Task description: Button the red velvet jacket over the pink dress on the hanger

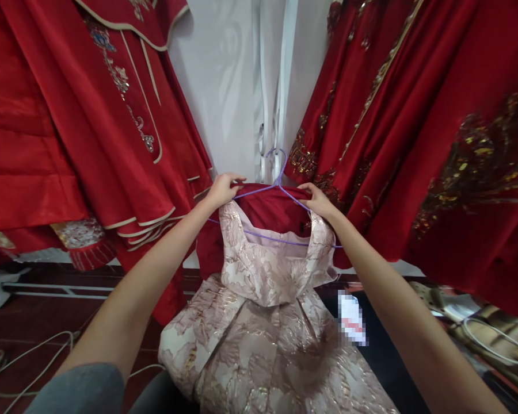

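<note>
Each grip is pinched together: the left hand (224, 188) and right hand (315, 198) clamp the sloping shoulders of a purple wire hanger (263, 237), with dark red cloth (267, 211) draped over it. A pink brocade dress (267, 322) hangs from it between red embroidered robes (90, 115), its skirt toward the floor (47, 310). The heavy skirt may drag a strap off the thin wire if either pinch loosens.

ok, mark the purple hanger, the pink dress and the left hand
purple hanger (263, 235), head view, on its lower wire bar.
pink dress (263, 270), head view, on the bodice front.
left hand (224, 188), head view, on the back of the hand.
</note>
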Available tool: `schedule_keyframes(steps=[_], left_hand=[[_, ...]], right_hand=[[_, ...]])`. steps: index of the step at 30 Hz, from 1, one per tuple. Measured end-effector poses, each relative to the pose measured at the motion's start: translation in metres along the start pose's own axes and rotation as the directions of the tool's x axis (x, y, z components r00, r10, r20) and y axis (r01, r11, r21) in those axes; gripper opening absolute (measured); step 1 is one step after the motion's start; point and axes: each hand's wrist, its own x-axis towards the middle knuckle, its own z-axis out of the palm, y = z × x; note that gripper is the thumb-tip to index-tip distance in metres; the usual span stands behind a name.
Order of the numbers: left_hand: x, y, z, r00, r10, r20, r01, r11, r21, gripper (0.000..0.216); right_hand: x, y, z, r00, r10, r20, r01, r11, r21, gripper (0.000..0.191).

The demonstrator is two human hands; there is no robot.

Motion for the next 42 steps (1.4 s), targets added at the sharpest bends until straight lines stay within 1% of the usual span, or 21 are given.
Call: schedule_keyframes(steps=[2,3,5,6,9,12,15,17,19,22,24,25,27,29,31,33,35,37,39,41,42], left_hand=[[-0.007,-0.003,-0.005,0.992,0.104,0.065,-0.113,0.981,0.156,0.038],[-0.011,-0.004,-0.007,0.986,0.116,0.122,-0.143,0.960,0.242,0.039],[-0.020,-0.004,-0.010,0.975,0.069,0.213,-0.151,0.905,0.398,0.035],[-0.025,-0.004,-0.011,0.973,0.035,0.226,-0.139,0.875,0.463,0.031],[-0.036,-0.004,-0.015,0.986,-0.040,0.159,-0.066,0.790,0.609,0.029],[-0.047,-0.006,-0.022,0.988,-0.135,0.074,0.047,0.722,0.691,0.030],[-0.058,-0.009,-0.028,0.982,-0.187,0.016,0.119,0.686,0.718,0.026],[-0.067,-0.011,-0.030,0.986,-0.163,-0.018,0.124,0.671,0.731,0.025],[-0.075,-0.011,-0.029,0.992,-0.118,-0.041,0.110,0.666,0.737,0.024],[-0.088,-0.009,-0.027,0.994,-0.069,-0.087,0.111,0.686,0.719,0.020],[-0.096,-0.007,-0.024,0.985,-0.053,-0.161,0.149,0.722,0.676,0.020],[-0.100,-0.006,-0.022,0.978,-0.048,-0.202,0.171,0.743,0.648,0.025],[-0.106,-0.002,-0.017,0.966,-0.055,-0.255,0.201,0.776,0.598,0.035],[-0.111,0.003,-0.012,0.964,-0.098,-0.247,0.229,0.781,0.581,0.038],[-0.115,0.007,-0.007,0.969,-0.159,-0.191,0.243,0.763,0.598,0.034],[-0.117,0.010,-0.004,0.973,-0.200,-0.111,0.225,0.747,0.626,0.027],[-0.118,0.011,-0.003,0.971,-0.231,-0.062,0.218,0.747,0.628,0.024],[-0.116,0.013,-0.002,0.961,-0.270,-0.053,0.248,0.766,0.594,0.026],[-0.110,0.018,-0.001,0.949,-0.312,-0.052,0.292,0.798,0.527,0.027],[-0.101,0.029,0.002,0.932,-0.357,-0.057,0.345,0.833,0.433,0.027],[-0.097,0.038,0.005,0.924,-0.378,-0.065,0.374,0.849,0.372,0.026]], right_hand=[[-0.003,0.000,-0.006,1.000,-0.004,-0.020,0.004,1.000,0.005,0.032],[-0.005,0.001,-0.010,0.999,-0.011,-0.036,0.011,1.000,-0.008,0.030],[-0.009,0.001,-0.018,0.996,-0.058,-0.066,0.053,0.996,-0.074,0.027],[-0.012,0.001,-0.023,0.992,-0.100,-0.076,0.089,0.988,-0.127,0.027],[-0.024,-0.003,-0.037,0.967,-0.246,-0.063,0.211,0.917,-0.338,0.033],[-0.038,-0.010,-0.056,0.953,-0.300,-0.031,0.235,0.802,-0.550,0.046],[-0.055,-0.014,-0.076,0.968,-0.248,0.028,0.186,0.643,-0.743,0.047],[-0.067,-0.018,-0.088,0.976,-0.215,0.041,0.153,0.539,-0.828,0.043],[-0.080,-0.026,-0.097,0.980,-0.198,0.018,0.110,0.463,-0.879,0.040],[-0.102,-0.045,-0.099,0.983,-0.176,-0.046,0.021,0.365,-0.931,0.034],[-0.118,-0.058,-0.094,0.987,-0.133,-0.088,-0.043,0.306,-0.951,0.031],[-0.125,-0.063,-0.090,0.989,-0.103,-0.106,-0.071,0.298,-0.952,0.030],[-0.137,-0.069,-0.080,0.991,-0.012,-0.132,-0.121,0.322,-0.939,0.029],[-0.145,-0.069,-0.071,0.987,0.084,-0.136,-0.158,0.371,-0.915,0.030],[-0.148,-0.065,-0.068,0.985,0.140,-0.097,-0.145,0.389,-0.910,0.035],[-0.148,-0.057,-0.071,0.986,0.149,-0.074,-0.125,0.371,-0.920,0.039],[-0.145,-0.048,-0.079,0.982,0.160,-0.104,-0.158,0.381,-0.911,0.037],[-0.141,-0.038,-0.086,0.974,0.186,-0.133,-0.207,0.473,-0.856,0.029],[-0.137,-0.030,-0.088,0.974,0.182,-0.134,-0.219,0.616,-0.757,0.023],[-0.134,-0.026,-0.078,0.980,0.146,-0.134,-0.197,0.759,-0.621,0.020],[-0.133,-0.026,-0.069,0.984,0.125,-0.124,-0.173,0.822,-0.543,0.019]])
